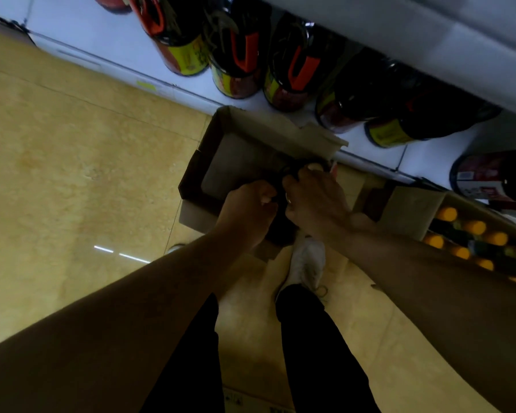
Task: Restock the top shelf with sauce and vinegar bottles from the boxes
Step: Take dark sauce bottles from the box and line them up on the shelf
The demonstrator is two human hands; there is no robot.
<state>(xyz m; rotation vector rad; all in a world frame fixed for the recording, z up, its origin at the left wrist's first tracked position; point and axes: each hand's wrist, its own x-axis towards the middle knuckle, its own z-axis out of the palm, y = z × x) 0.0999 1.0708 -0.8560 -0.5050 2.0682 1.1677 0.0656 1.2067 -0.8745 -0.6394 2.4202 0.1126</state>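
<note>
Both hands are down in the open brown cardboard box (221, 150) on the floor: left hand (248, 204) and right hand (313, 195) each curled around what's probably one dark bottle (280, 180), hard to tell in shadow. It sits directly below them, seemingly upright, shelf above.

The person is wearing black trousers (319, 347) covering both legs, and a white lace-up sneaker (307, 263) is showing on one foot, its laces trailing loosely near the trouser hem. Both forearms are showing bare, with no sleeves reaching them. A thin ring (288, 198) is sitting on a finger of the right hand (316, 201).
</note>
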